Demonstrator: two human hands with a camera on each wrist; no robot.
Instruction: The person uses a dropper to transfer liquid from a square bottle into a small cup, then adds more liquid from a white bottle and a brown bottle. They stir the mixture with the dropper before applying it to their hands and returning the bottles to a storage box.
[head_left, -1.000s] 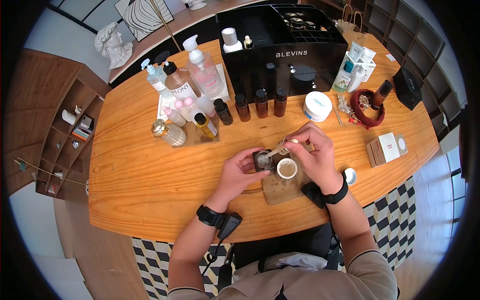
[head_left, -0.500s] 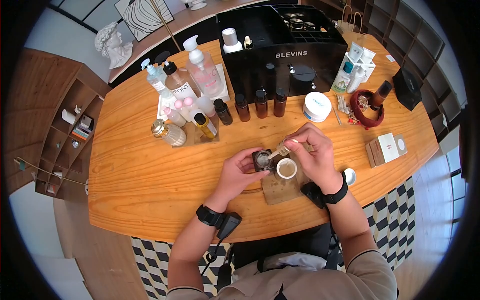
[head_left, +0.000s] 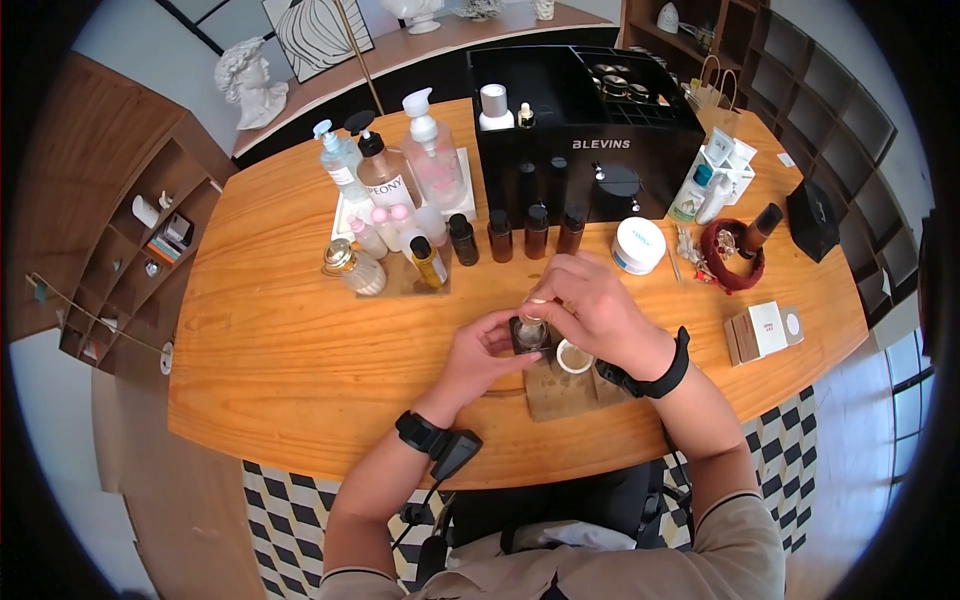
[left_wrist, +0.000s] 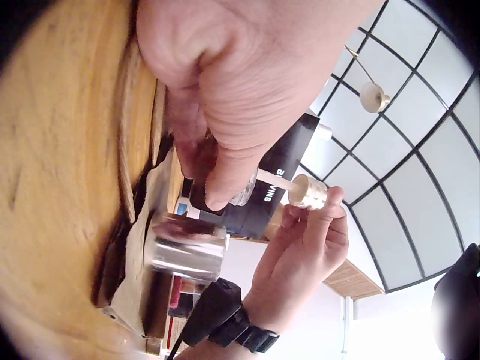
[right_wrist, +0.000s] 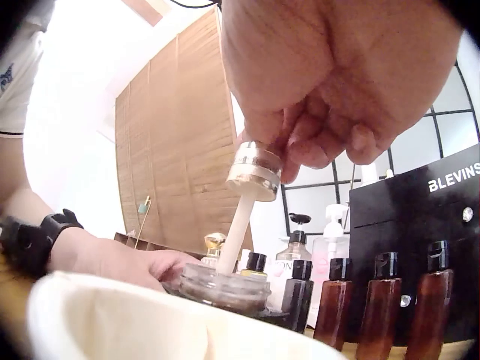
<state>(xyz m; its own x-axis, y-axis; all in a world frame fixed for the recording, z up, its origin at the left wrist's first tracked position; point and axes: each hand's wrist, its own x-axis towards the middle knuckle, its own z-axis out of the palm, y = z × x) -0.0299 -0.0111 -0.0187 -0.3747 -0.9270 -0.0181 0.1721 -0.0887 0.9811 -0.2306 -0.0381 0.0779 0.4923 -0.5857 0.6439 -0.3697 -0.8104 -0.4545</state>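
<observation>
My left hand (head_left: pixel 474 362) grips a small dark square jar (head_left: pixel 529 337) by its sides, thumb in front. My right hand (head_left: pixel 598 312) pinches a gold-ringed cap (right_wrist: pixel 255 171) above that jar. From the cap a pale stick (right_wrist: pixel 237 231) slants down into the jar's clear round mouth (right_wrist: pixel 225 287), seen in the right wrist view. Just right of the jar stands a round white-rimmed cup (head_left: pixel 574 356) with beige contents, on a brown mat (head_left: pixel 560 395); its side looks silvery in the left wrist view.
Behind the hands stand small dark bottles (head_left: pixel 500 241), a white tub (head_left: pixel 639 246) and a black BLEVINS case (head_left: pixel 600 170). Pump bottles (head_left: pixel 388 178) are at the back left. To the right are a box (head_left: pixel 764 332) and a red ring-shaped dish (head_left: pixel 733 276).
My right hand has moved left and now holds the cap over the jar, with the stick steeper. The head view has shifted, so the table's things appear lower.
</observation>
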